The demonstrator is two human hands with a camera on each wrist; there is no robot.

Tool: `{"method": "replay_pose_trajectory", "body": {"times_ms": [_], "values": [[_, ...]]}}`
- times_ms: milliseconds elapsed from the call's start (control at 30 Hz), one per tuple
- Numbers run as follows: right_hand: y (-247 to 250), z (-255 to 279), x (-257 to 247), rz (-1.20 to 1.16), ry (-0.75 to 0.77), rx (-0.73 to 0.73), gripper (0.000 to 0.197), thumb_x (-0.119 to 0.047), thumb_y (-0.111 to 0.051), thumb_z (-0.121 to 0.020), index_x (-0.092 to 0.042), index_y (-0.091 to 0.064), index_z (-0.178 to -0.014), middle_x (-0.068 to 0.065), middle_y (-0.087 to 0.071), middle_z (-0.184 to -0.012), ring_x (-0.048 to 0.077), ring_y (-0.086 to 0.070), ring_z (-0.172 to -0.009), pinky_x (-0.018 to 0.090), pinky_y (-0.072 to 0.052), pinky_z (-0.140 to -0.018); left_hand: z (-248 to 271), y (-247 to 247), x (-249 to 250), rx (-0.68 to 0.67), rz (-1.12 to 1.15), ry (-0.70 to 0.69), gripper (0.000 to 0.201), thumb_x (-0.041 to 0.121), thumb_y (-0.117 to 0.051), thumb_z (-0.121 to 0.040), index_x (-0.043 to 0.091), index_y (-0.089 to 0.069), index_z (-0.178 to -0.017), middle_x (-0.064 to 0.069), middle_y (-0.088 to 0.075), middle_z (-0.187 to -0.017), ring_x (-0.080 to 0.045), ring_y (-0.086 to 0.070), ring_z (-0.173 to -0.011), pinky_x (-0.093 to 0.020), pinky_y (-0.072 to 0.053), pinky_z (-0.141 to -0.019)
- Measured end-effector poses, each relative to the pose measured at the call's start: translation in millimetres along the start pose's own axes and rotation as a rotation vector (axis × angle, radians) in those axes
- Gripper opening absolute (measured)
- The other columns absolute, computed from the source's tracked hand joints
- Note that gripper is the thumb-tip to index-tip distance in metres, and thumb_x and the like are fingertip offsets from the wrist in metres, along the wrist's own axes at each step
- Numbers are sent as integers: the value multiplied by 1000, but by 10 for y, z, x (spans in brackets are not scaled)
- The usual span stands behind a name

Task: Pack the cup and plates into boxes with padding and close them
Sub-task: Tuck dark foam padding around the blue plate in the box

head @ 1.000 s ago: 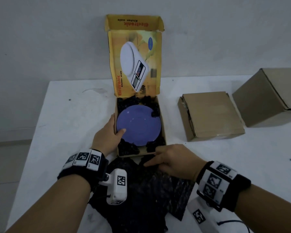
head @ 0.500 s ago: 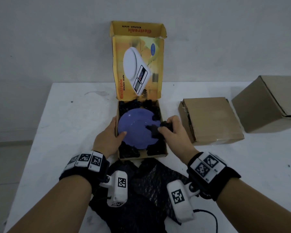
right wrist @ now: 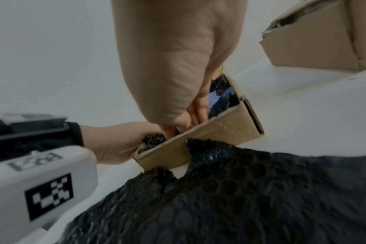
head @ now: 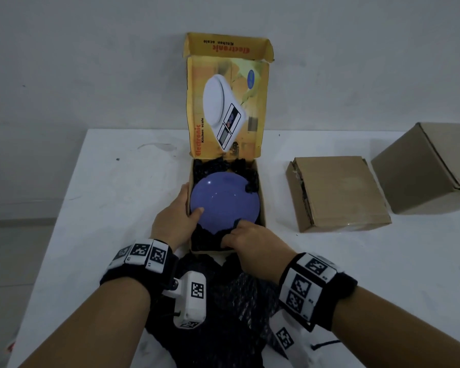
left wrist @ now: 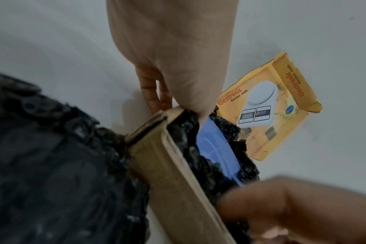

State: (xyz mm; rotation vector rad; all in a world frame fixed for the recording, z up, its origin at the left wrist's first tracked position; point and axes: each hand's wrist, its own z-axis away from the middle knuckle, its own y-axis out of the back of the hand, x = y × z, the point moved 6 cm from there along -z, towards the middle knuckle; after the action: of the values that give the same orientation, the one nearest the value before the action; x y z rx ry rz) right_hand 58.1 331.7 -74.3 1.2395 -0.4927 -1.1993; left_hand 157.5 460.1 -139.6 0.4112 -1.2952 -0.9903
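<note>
A blue plate (head: pixel 223 203) lies in the open yellow kitchen-scale box (head: pixel 262 208), bedded on black bubble-wrap padding (head: pixel 205 240); the box lid (head: pixel 223 102) stands upright at the back. My left hand (head: pixel 190 200) holds the box's left wall, thumb inside on the plate's rim, fingers outside. In the left wrist view the thumb (left wrist: pixel 198 105) dips down to the plate (left wrist: pixel 215 148). My right hand (head: pixel 234 232) is at the near right corner, its fingers curled into the padding at the plate's near edge. They reach in behind the box's near wall (right wrist: pixel 209 137).
A loose sheet of black bubble wrap (head: pixel 229 301) lies on the white table between my forearms, touching the box's near wall. A flat closed cardboard box (head: pixel 337 192) sits to the right, and a taller one (head: pixel 430 166) at the far right. A wall stands behind the table.
My right hand went from the loose sheet to the plate's right side with a bit of padding, then came back to the box's near right corner. My left hand stayed on the box.
</note>
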Motion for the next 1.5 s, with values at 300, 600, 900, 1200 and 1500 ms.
{"method": "replay_pose_trajectory", "body": {"times_ms": [300,600,900,1200,1500], "values": [[-73,2,62,-121,-54,119,27,13,-58,-69,-2,-67,-90,16,-63,-90,34,-63,-79,35,-52,-62,-25,-56,-32,34,17,-25,73,40,-46,-95,26,-3,-153,-3,-37,-151,-30,-49,-124,-39,-43,-96],[-124,138,143,274,123,133,45,-15,-35,-78,-20,-70,-104,-7,-70,-91,24,-56,-89,34,-46,-67,-18,-55,-47,34,26,-9,73,41,-44,-97,21,-4,-153,-5,-33,-153,-30,-46,-128,-40,-41,-101],[-363,440,9,64,168,-282,64,-33,-76,-72,-19,-47,-127,6,-46,-123,26,-48,-104,37,-45,-75,-29,-46,-37,12,65,-26,72,37,-46,-97,25,-3,-153,-3,-39,-150,-29,-49,-124,-36,-42,-96],[13,485,256,-332,5,53,12,-16,-58,-77,-16,-52,-87,1,-58,-86,19,-54,-78,35,-48,-69,-31,-44,-21,-42,127,-36,79,43,-51,-90,25,-6,-153,0,-35,-152,-27,-45,-130,-36,-40,-100],[670,134,866,-612,-461,557,13,-10,-47,-88,-17,-38,-93,-1,-49,-69,18,-45,-56,29,-35,-49,-79,18,-30,-13,136,80,67,35,-51,-94,27,-18,-152,-3,-40,-149,-30,-44,-131,-38,-36,-105]]}}
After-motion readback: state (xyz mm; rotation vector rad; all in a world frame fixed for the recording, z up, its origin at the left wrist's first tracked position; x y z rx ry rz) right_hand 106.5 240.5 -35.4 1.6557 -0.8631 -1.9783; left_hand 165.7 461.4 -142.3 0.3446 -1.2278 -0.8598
